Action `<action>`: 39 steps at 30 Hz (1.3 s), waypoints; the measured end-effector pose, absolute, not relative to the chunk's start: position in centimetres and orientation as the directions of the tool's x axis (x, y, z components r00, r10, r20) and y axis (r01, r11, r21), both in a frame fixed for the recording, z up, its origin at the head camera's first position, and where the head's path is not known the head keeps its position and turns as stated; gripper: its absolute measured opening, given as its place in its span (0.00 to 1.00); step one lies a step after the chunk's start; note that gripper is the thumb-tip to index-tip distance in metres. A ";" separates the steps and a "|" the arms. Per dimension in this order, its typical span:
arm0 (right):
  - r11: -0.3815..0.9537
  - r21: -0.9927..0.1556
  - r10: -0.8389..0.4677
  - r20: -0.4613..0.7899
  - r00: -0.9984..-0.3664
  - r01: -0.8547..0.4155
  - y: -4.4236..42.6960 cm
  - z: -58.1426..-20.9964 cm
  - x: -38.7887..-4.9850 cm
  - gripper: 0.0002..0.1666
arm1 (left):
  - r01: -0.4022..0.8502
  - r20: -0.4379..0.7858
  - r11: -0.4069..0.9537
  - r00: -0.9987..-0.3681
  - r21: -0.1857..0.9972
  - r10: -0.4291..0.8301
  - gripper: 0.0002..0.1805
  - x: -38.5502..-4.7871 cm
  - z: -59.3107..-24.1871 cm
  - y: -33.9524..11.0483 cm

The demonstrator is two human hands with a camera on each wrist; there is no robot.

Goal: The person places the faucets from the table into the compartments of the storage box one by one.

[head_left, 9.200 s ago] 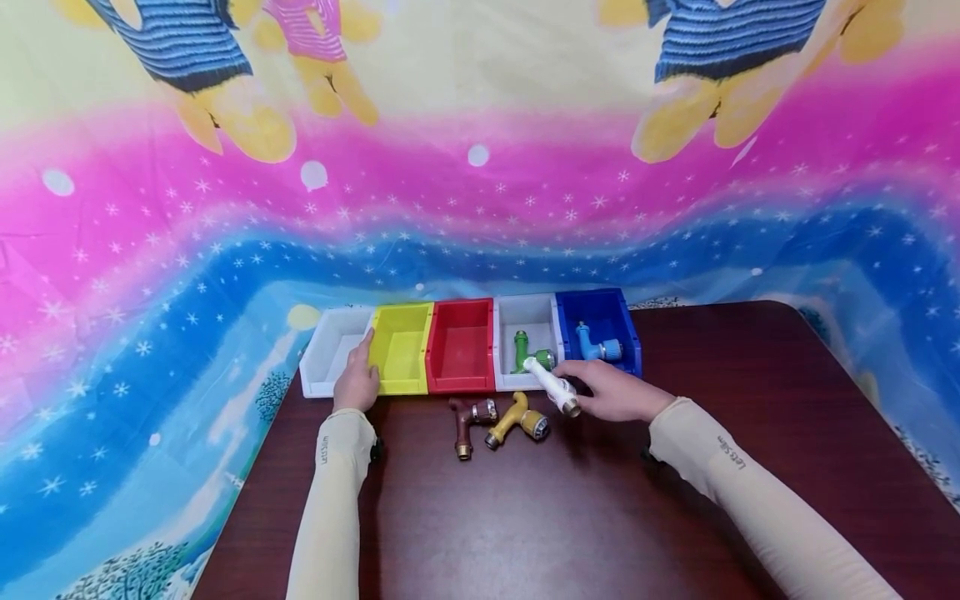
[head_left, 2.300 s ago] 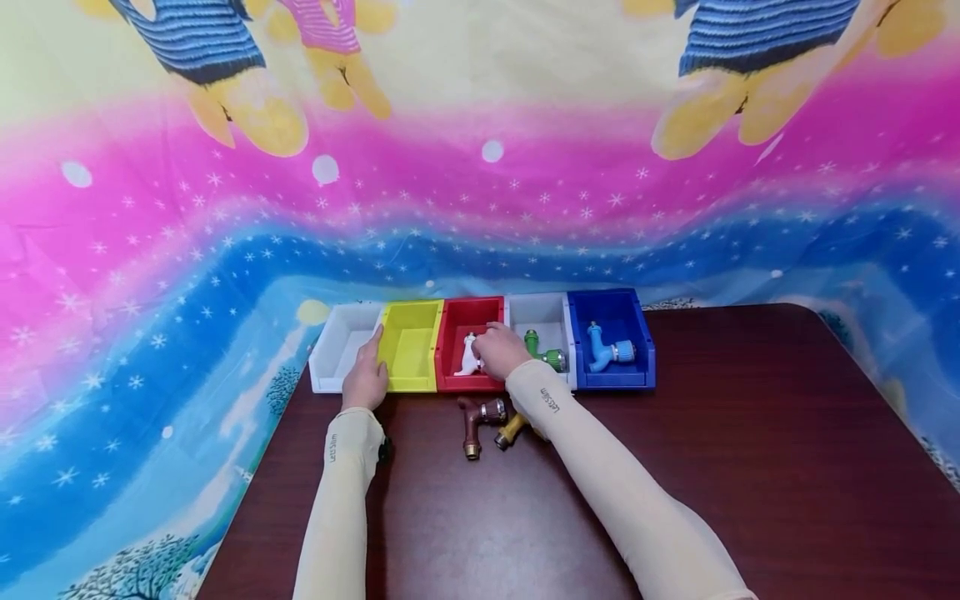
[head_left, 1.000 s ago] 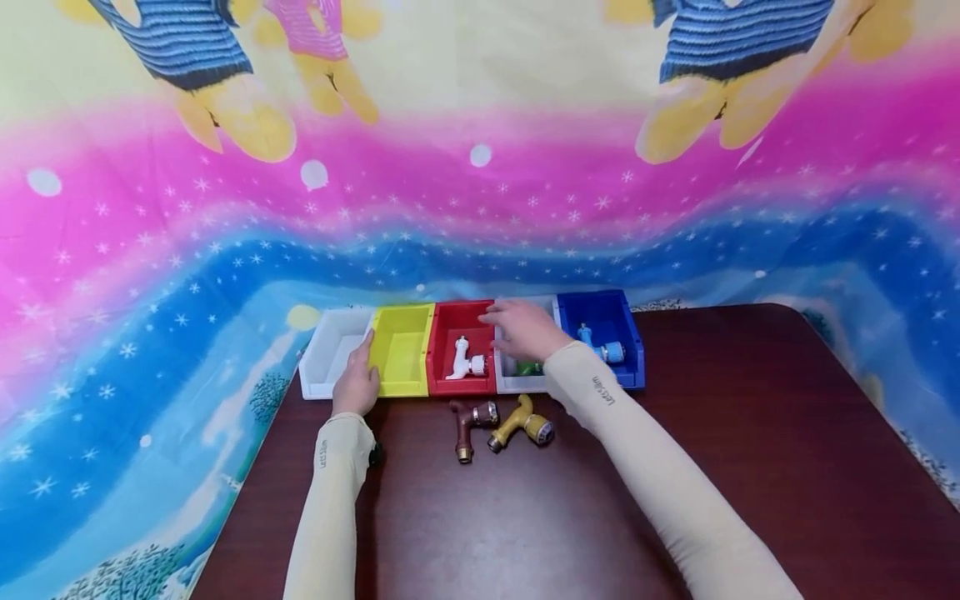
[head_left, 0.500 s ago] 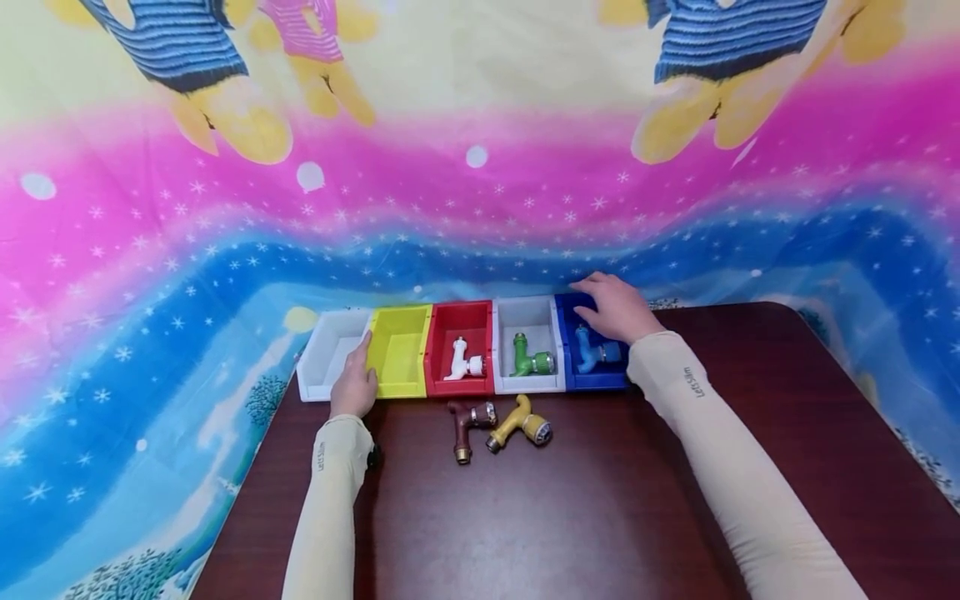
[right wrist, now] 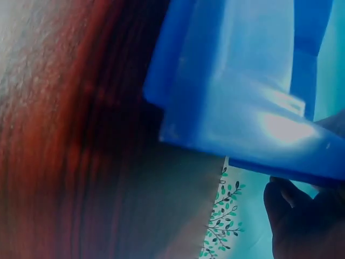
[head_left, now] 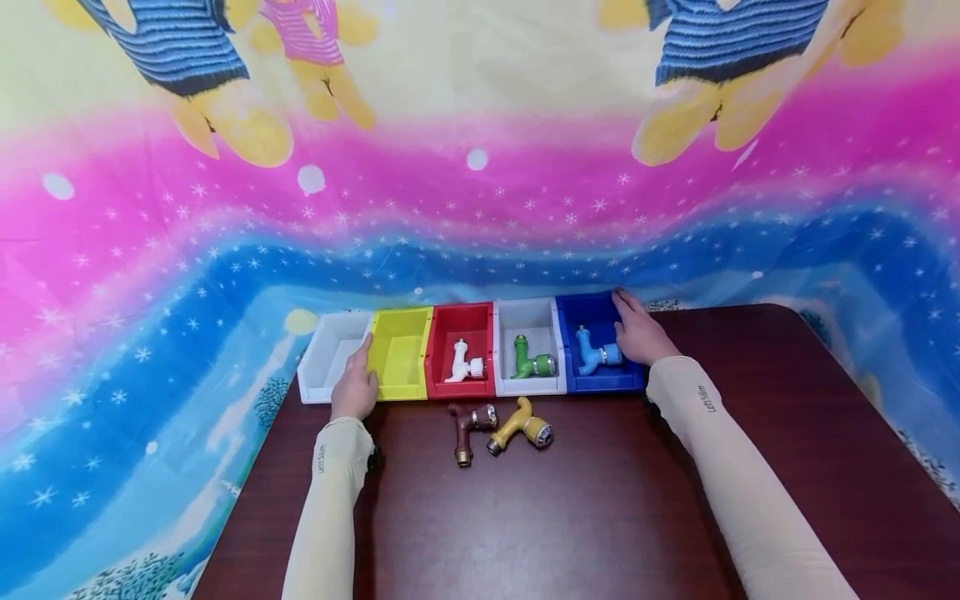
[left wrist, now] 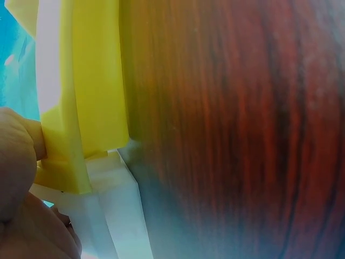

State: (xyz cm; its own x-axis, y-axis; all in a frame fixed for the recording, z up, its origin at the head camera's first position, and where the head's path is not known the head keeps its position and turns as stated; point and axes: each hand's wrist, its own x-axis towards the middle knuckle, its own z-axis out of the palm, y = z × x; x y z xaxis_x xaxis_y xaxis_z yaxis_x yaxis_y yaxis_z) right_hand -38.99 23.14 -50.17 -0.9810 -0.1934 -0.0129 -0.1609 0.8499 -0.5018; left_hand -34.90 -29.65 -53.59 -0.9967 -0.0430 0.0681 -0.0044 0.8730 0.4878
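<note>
My left hand rests at the adjoining walls of the left white bin and the yellow bin, index finger straight along them; the left wrist view shows its thumb against the yellow bin. My right hand lies with extended fingers on the outer wall of the blue bin, some fingers hidden in the right wrist view. A light-blue faucet lies in the blue bin, a green faucet in the right white bin, and a white faucet in the red bin.
A brown faucet and a yellow faucet lie side by side on the dark wooden table, in front of the bin row. A printed cloth hangs behind the table.
The white faucet, earlier in my right hand, now lies in the red bin. My right hand has moved right, past the right white bin, to the blue bin's outer side. My left hand stays put.
</note>
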 end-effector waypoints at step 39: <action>0.853 -0.511 -0.139 -0.030 -0.990 -0.105 22.9 -50.8 -38.9 0.41 | 0.666 0.073 0.746 -0.744 0.004 0.664 0.27 -25.2 -48.8 -11.1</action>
State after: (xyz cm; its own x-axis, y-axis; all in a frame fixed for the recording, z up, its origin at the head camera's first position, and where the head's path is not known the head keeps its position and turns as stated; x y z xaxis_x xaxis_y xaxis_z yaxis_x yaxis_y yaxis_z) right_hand -38.88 22.86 -50.81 -0.9898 -0.1392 -0.0296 -0.1047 0.8534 -0.5106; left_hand -25.21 -11.09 -48.81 -0.7444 0.6638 0.0729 0.6657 0.7462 0.0035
